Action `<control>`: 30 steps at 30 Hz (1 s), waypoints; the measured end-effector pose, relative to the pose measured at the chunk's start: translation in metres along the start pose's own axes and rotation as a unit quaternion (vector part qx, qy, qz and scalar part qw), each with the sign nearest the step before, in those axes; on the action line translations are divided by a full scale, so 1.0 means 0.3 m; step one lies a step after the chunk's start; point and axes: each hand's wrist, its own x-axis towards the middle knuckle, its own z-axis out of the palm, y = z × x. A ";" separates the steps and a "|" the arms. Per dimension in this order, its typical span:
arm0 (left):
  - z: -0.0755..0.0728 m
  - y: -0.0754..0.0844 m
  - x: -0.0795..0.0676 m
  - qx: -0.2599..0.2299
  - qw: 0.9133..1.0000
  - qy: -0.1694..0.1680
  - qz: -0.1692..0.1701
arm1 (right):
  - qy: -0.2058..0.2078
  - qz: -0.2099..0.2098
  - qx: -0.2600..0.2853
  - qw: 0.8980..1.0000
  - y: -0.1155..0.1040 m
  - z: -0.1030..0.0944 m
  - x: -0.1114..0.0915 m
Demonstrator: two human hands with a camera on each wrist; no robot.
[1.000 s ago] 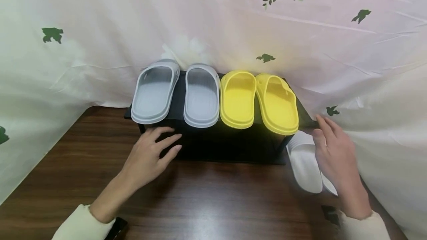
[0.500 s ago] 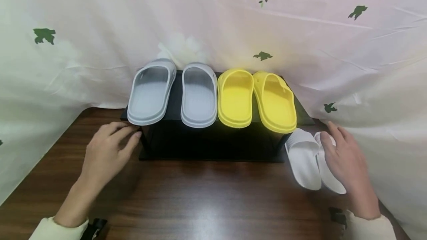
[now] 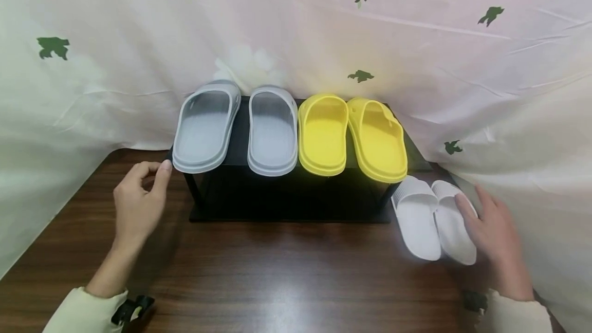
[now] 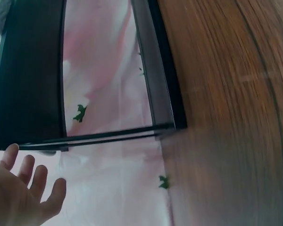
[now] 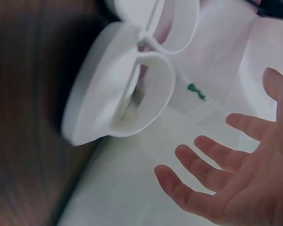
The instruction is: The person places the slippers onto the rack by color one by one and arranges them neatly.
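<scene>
My left hand (image 3: 137,207) is at the left front corner of the black shoe rack (image 3: 277,220), where thumb and index finger pinch the upper shelf's edge. In the left wrist view, the other fingers (image 4: 37,181) spread loosely below that corner. On the top shelf sit a pair of grey clogs (image 3: 203,130) and a pair of yellow clogs (image 3: 324,137), side by side. To the right of the rack, white slippers (image 3: 418,222) lie on the table. My right hand (image 3: 499,233) hovers beside the right-hand slipper (image 5: 104,89), fingers apart and holding nothing.
The dark wooden table (image 3: 287,276) extends in front of the rack. A pale printed cloth (image 3: 296,30) hangs close behind it and along both sides. The rack's lower shelf (image 4: 155,70) lies on the table beneath the shoes.
My left hand has moved left from the front of the rack to its left corner, and thumb and index finger have closed there. The right hand has shifted slightly right and nearer, uncovering more white slipper.
</scene>
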 end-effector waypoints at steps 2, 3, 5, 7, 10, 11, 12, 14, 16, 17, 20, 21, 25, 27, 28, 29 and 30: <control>0.003 0.005 0.006 -0.014 0.998 -0.024 -0.049 | -0.011 0.004 -0.004 1.000 0.027 -0.002 0.000; 0.005 0.007 0.010 -0.025 0.997 -0.037 -0.069 | -0.019 0.004 -0.005 1.000 0.042 -0.004 -0.001; 0.008 0.010 0.019 -0.049 0.992 -0.062 -0.101 | -0.042 0.015 -0.011 0.999 0.069 -0.012 -0.003; 0.014 0.015 0.025 -0.080 0.987 -0.082 -0.116 | -0.073 0.030 -0.016 0.997 0.094 -0.017 -0.007; 0.019 0.019 0.031 -0.124 0.980 -0.097 -0.124 | -0.131 0.058 -0.021 0.989 0.125 -0.021 -0.008; 0.020 0.020 0.032 -0.141 0.977 -0.100 -0.127 | -0.152 0.071 -0.017 0.986 0.133 -0.020 -0.008; 0.022 0.021 0.033 -0.158 0.973 -0.103 -0.133 | -0.173 0.086 -0.008 0.981 0.142 -0.018 -0.009; 0.025 0.022 0.035 -0.183 0.966 -0.106 -0.145 | -0.212 0.113 0.011 0.971 0.146 -0.014 -0.014; 0.028 0.023 0.037 -0.215 0.957 -0.109 -0.162 | -0.241 0.140 0.033 0.960 0.154 -0.006 -0.019; 0.031 0.024 0.039 -0.230 0.952 -0.110 -0.167 | -0.253 0.155 0.046 0.954 0.158 -0.001 -0.022; 0.037 0.027 0.042 -0.273 0.939 -0.114 -0.174 | -0.269 0.181 0.070 0.943 0.173 0.016 -0.022; 0.038 0.028 0.043 -0.283 0.936 -0.115 -0.174 | -0.271 0.188 0.076 0.941 0.180 0.023 -0.020; 0.040 0.030 0.044 -0.300 0.931 -0.118 -0.173 | -0.274 0.196 0.080 0.938 0.191 0.042 -0.014; 0.040 0.031 0.044 -0.306 0.928 -0.117 -0.176 | -0.275 0.193 0.072 0.939 0.188 0.049 -0.014; 0.039 0.031 0.043 -0.310 0.927 -0.116 -0.178 | -0.275 0.188 0.066 0.941 0.185 0.052 -0.015; 0.039 0.032 0.043 -0.313 0.925 -0.115 -0.180 | -0.274 0.185 0.062 0.942 0.180 0.054 -0.015; 0.038 0.032 0.042 -0.317 0.924 -0.115 -0.181 | -0.274 0.184 0.057 0.942 0.174 0.055 -0.015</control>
